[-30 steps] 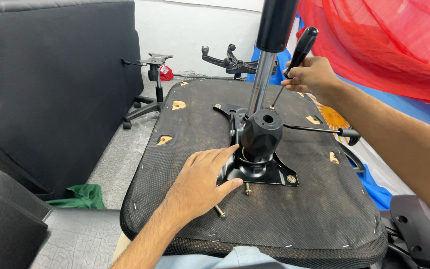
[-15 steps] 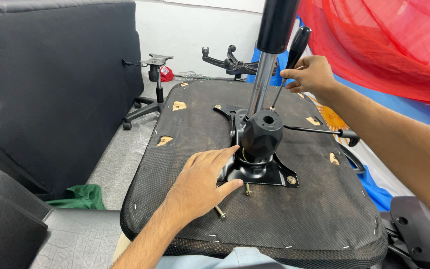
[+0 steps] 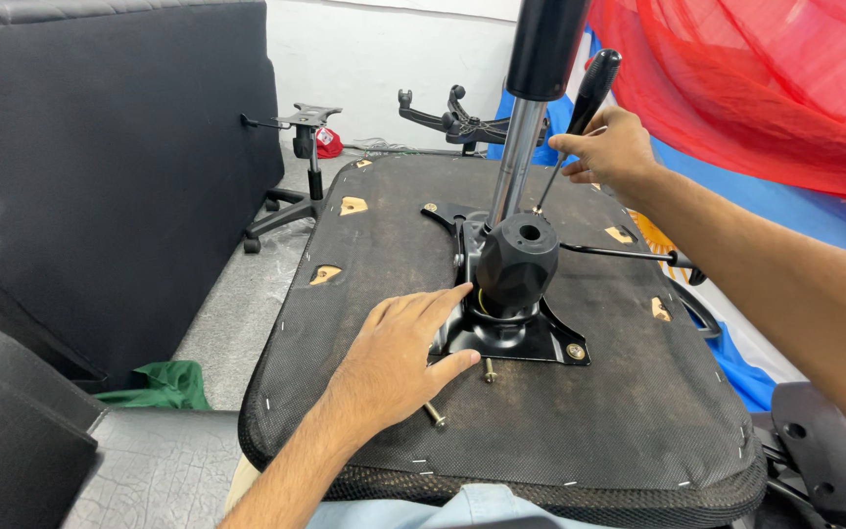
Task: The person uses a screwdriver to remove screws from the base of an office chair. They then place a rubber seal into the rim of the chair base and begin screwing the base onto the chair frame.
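Left hand [image 3: 394, 358] lies flat, open beside two loose bolts [image 3: 434, 414]; right hand [image 3: 614, 152] grips one screwdriver [image 3: 580, 113].

Black-handled screwdriver [image 3: 580, 116] tilted, tip down at far right — black chair mechanism plate [image 3: 511, 333] flat mid-seat, one bolt in.

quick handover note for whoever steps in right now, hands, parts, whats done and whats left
Left hand: flat on the upturned seat base, fingertips against the black metal plate.
Right hand: gripping a screwdriver, tip down at the plate's far side.
Gas cylinder stands upright in the plate's hub.
Done: one bolt seated at the near right corner.
Left: two loose bolts lie beside the plate's near edge; far corners are hidden from view.
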